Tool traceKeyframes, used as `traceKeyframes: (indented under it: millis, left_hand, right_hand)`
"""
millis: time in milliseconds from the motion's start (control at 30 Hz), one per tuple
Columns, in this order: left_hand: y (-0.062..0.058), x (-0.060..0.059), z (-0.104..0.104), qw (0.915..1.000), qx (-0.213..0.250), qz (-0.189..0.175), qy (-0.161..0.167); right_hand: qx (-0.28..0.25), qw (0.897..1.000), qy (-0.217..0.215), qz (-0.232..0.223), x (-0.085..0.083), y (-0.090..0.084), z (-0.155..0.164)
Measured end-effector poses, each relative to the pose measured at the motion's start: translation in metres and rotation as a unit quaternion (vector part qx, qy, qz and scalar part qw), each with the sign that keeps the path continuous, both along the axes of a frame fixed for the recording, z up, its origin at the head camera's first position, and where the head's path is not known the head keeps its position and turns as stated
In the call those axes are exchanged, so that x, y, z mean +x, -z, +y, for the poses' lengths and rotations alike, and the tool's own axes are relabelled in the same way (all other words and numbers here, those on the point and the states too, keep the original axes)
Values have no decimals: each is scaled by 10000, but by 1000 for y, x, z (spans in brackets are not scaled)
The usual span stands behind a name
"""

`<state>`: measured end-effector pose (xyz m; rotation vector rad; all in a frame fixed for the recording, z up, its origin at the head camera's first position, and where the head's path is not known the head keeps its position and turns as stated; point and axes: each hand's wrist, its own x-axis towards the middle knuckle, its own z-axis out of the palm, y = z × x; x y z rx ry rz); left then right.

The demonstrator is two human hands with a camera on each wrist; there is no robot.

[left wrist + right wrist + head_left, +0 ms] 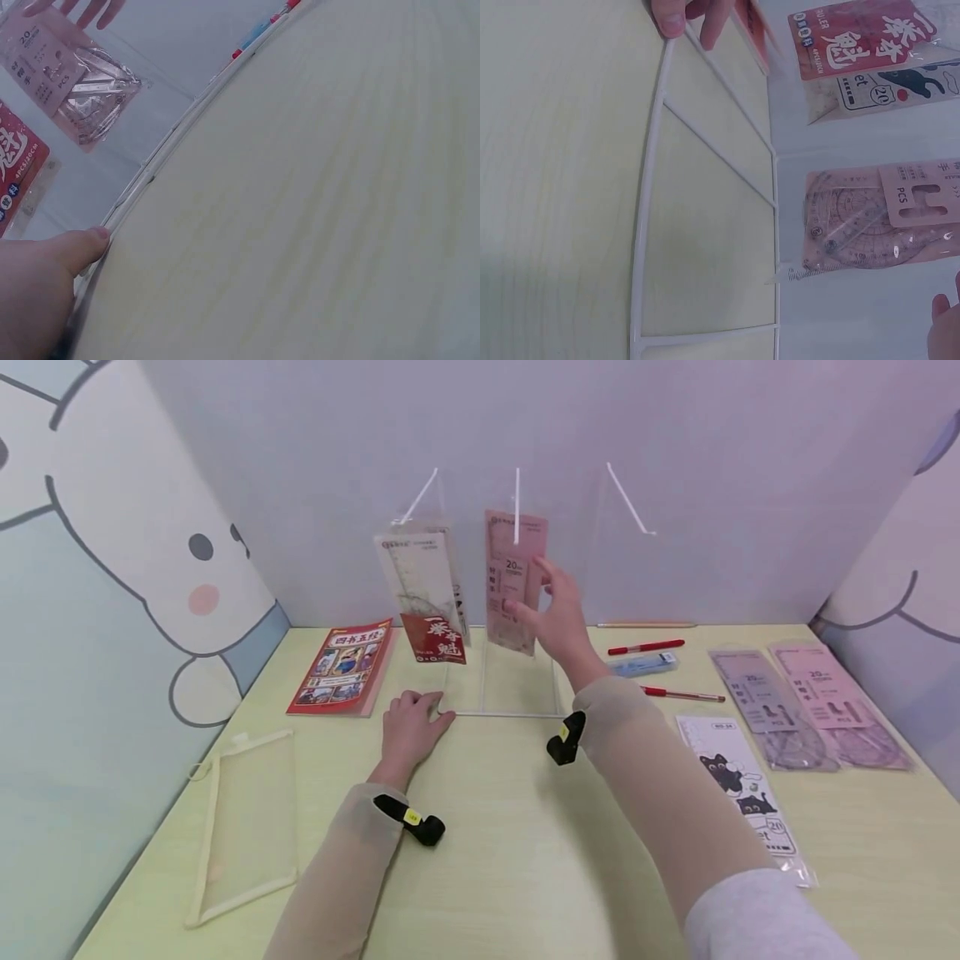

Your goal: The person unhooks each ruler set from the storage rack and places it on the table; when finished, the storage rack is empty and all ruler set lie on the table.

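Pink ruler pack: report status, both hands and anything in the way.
Right hand pinches pink ruler pack at clear rack. Left hand presses the rack's base corner. Red-label pack hangs alongside, apart. Nothing blocking.

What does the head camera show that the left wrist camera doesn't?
Only the head view shows the red booklet, the mesh pouch and the right hand at the pink ruler pack. Only the left wrist view shows the left thumb close against the clear stand's base edge. Both show the pink pack and red pens.
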<state>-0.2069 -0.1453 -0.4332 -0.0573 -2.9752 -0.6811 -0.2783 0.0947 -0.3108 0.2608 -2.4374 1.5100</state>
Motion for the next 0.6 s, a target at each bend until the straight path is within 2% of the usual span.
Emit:
traceKeyframes:
  millis: [233,433,600]
  left_hand:
    - [0,1,0,10000,-36,-24,-80]
    - [0,1,-1,10000,-5,-37,-42]
    - [-1,-1,0,10000,-6,-43,-20]
  right_hand:
    - [-621,9980,-80,-27,3,1,2]
    - [-841,9962,-30,-243,4,-4,6]
    - [-828,9959,38,-375,5,-13,8]
